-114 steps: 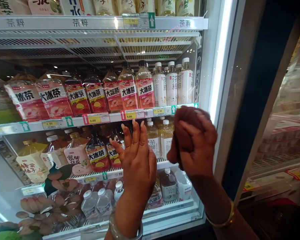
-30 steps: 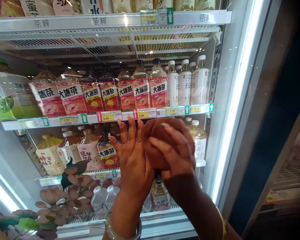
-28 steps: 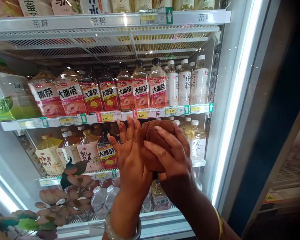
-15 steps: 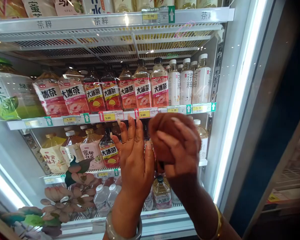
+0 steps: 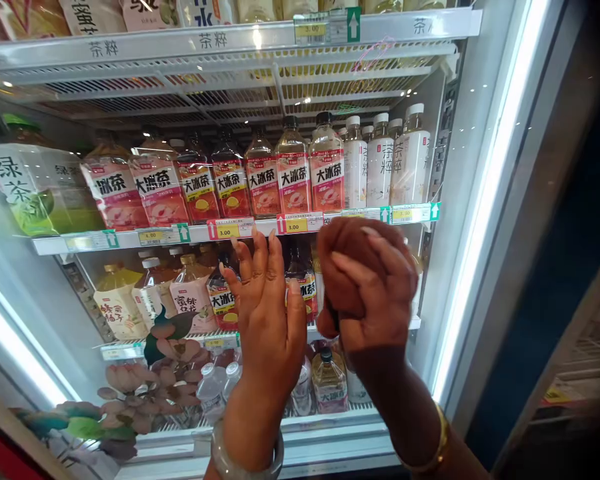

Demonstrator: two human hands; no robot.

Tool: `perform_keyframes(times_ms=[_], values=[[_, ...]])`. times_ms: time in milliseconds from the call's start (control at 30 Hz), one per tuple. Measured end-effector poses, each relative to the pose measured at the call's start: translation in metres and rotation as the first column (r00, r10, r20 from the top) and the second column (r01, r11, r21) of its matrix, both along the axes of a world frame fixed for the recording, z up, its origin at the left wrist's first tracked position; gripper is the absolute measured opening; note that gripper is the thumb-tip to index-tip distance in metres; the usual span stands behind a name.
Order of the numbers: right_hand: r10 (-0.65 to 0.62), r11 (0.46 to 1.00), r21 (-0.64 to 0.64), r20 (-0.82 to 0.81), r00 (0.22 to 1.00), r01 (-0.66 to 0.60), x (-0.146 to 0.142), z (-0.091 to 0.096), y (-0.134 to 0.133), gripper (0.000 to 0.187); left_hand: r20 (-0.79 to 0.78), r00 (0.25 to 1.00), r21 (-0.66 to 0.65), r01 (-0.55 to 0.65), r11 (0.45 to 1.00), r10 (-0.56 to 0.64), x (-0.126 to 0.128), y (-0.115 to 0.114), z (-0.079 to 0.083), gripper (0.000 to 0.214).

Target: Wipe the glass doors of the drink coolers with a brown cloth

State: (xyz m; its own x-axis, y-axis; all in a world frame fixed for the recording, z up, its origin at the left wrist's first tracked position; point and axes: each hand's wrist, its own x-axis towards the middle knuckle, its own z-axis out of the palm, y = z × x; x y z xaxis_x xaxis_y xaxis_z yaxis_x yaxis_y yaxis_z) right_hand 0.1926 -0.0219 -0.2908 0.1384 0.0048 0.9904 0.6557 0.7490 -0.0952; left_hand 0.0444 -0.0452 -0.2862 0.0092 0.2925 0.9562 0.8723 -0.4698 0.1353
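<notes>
My left hand [image 5: 267, 313] is flat against the glass door [image 5: 55, 347] of a drinks cooler, fingers stretched upward and slightly spread. My right hand [image 5: 380, 293] is closed round a bunched brown cloth [image 5: 347, 250] and presses it on the glass just right of the left hand. A pale bangle circles my left wrist and a gold one my right. Behind the glass stand rows of bottled tea [image 5: 293, 170] with pink and red labels.
White-labelled bottles [image 5: 385, 163] fill the right end of the middle shelf. Yellow price tags [image 5: 227, 230] line the shelf edges. A flower sticker [image 5: 140, 393] sits low on the glass. The cooler's lit white frame [image 5: 485, 200] runs down the right, with a second cooler beyond.
My right hand with the cloth has slid to the right across the glass, away from the left hand. The left hand has stayed flat in place. The view has shifted slightly.
</notes>
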Motion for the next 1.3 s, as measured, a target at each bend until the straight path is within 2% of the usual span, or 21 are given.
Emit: perform_keyframes(times_ms=[100, 200, 267, 367, 467, 633, 733, 800, 933, 1000, 1067, 1233, 1300], values=[[0.050, 0.999, -0.007, 0.126, 0.991, -0.049, -0.018, -0.008, -0.005, 0.042, -0.006, 1.000, 0.010, 0.023, 1.000, -0.023, -0.002, 0.000, 0.000, 0.067], [0.072, 0.997, -0.010, 0.176, 0.982, -0.072, -0.016, -0.010, -0.003, 0.044, -0.006, 1.000, 0.020, 0.023, 1.000, -0.023, -0.004, -0.001, 0.002, 0.066], [0.047, 0.999, 0.007, 0.140, 0.989, -0.048, -0.004, -0.006, 0.000, 0.042, -0.006, 1.000, 0.019, -0.011, 1.000, 0.012, -0.006, -0.003, 0.003, 0.067], [-0.007, 1.000, 0.028, -0.002, 1.000, 0.007, 0.014, 0.001, 0.005, 0.039, 0.000, 0.998, 0.023, -0.069, 0.997, 0.069, -0.008, -0.004, 0.005, 0.068], [-0.013, 1.000, 0.017, -0.063, 0.998, 0.014, 0.014, 0.002, 0.006, 0.038, -0.008, 0.996, 0.030, -0.094, 0.995, 0.094, -0.010, -0.003, 0.004, 0.069], [0.028, 1.000, -0.009, 0.159, 0.987, -0.027, -0.017, -0.011, -0.004, 0.045, -0.025, 0.998, 0.012, -0.063, 0.998, 0.063, -0.012, 0.001, 0.001, 0.069], [0.076, 0.997, -0.019, 0.209, 0.975, -0.074, -0.022, -0.012, -0.007, 0.045, -0.022, 0.999, 0.007, -0.037, 0.999, 0.037, -0.013, 0.000, 0.001, 0.068], [0.075, 0.997, -0.019, 0.190, 0.979, -0.073, -0.014, -0.009, -0.005, 0.045, -0.024, 0.998, 0.013, -0.051, 0.999, 0.051, -0.014, -0.001, 0.002, 0.067], [0.010, 1.000, 0.006, 0.031, 0.999, -0.010, 0.010, 0.002, 0.003, 0.042, -0.024, 0.995, 0.006, -0.093, 0.996, 0.093, -0.014, -0.003, 0.003, 0.068], [0.003, 1.000, -0.004, -0.012, 1.000, -0.003, 0.013, 0.004, 0.004, 0.040, -0.026, 0.995, -0.002, -0.097, 0.995, 0.097, -0.014, -0.003, 0.003, 0.068], [0.002, 1.000, 0.002, 0.002, 1.000, -0.002, 0.004, 0.002, 0.002, 0.040, -0.034, 0.995, 0.000, -0.093, 0.996, 0.093, -0.014, -0.002, 0.003, 0.069], [0.059, 0.998, -0.017, 0.165, 0.984, -0.057, -0.034, -0.013, -0.009, 0.044, -0.012, 0.999, -0.009, -0.031, 0.999, 0.031, -0.017, -0.003, 0.002, 0.069], [0.081, 0.997, -0.031, 0.193, 0.978, -0.076, -0.035, -0.014, -0.009, 0.045, 0.000, 1.000, -0.012, -0.022, 1.000, 0.022, -0.018, -0.004, 0.002, 0.070]])
